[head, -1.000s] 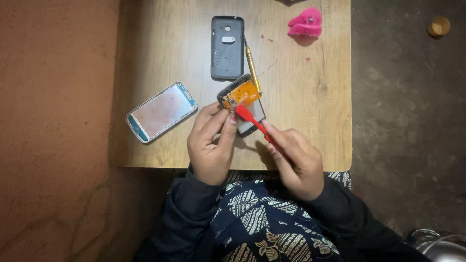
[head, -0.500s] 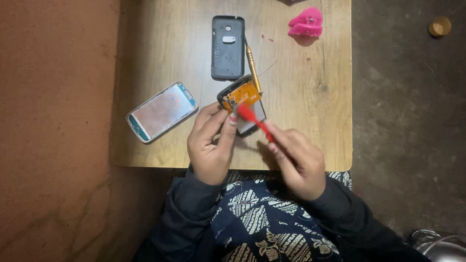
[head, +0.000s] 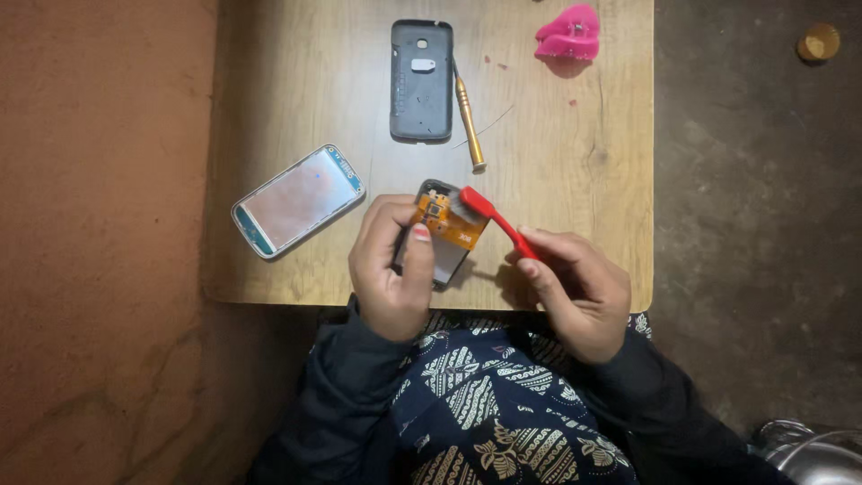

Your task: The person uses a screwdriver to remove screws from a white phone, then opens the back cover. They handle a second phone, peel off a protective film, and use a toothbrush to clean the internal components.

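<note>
Near the frame's centre, an opened phone body (head: 446, 235) with an orange flex board is gripped by the left hand (head: 392, 269); a red brush (head: 496, 218), pinched in the right hand (head: 575, 287), touches it. The flex could be torn by hard strokes. A light wooden table (head: 575, 162) stands on an earthen floor (head: 99, 224).

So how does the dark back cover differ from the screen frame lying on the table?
The dark back cover is grey-black and opaque, lying straight near the table's far edge. The screen frame is blue-rimmed with a pale pinkish panel, lying at a slant by the left edge. Both are flat rounded rectangles, untouched by either hand.
</note>
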Available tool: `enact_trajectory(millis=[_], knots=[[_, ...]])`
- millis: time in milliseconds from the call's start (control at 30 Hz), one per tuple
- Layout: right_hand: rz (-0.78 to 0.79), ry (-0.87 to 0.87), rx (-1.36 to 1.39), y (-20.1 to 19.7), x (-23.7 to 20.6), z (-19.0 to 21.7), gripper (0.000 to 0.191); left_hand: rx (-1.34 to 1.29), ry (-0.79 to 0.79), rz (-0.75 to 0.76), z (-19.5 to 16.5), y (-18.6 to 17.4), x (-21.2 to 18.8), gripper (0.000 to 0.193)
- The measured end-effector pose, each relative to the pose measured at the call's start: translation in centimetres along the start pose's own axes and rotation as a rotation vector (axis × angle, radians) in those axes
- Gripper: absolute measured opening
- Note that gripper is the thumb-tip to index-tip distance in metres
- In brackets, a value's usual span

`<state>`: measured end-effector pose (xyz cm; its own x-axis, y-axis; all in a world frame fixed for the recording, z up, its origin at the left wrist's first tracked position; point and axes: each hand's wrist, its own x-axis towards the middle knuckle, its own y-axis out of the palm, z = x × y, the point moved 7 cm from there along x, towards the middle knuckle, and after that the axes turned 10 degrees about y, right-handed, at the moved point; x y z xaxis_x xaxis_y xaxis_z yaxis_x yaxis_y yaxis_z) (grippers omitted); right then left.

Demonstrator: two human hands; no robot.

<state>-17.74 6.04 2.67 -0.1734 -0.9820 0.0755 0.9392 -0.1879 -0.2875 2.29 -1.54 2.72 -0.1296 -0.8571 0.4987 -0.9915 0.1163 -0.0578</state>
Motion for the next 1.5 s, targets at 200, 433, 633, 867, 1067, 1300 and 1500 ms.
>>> enact_trajectory(millis=[200, 433, 633, 867, 1067, 1300, 1500], knots=[[-0.082, -0.172, -0.283, 0.2, 0.3, 2.0, 0.030, 0.101, -0.004, 0.026, -0.4, 0.3, 0.4, 0.009], [-0.148, -0.116, -0.375, -0.6, 0.6, 2.4, 0.032, 0.099, -0.015, 0.049, -0.3, 0.7, 0.6, 0.008], [-0.152, -0.207, -0.430, -0.6, 0.3, 2.8, 0.034, 0.092, -0.009, 0.051, -0.5, 0.8, 0.6, 0.008], [-0.132, -0.246, -0.512, -0.5, 0.0, 2.7, 0.036, 0.124, 0.000, 0.053, -0.4, 0.7, 0.6, 0.009], [-0.094, -0.276, -0.477, -0.2, 0.1, 3.0, 0.038, 0.097, -0.030, 0.051, -0.2, 0.8, 0.5, 0.010], [-0.104, -0.245, -0.472, -0.4, 0.2, 2.7, 0.037, 0.085, -0.028, 0.049, -0.1, 0.8, 0.6, 0.010], [-0.113, -0.223, -0.489, -0.4, 0.2, 2.4, 0.035, 0.098, -0.023, 0.059, -0.2, 0.8, 0.7, 0.010]])
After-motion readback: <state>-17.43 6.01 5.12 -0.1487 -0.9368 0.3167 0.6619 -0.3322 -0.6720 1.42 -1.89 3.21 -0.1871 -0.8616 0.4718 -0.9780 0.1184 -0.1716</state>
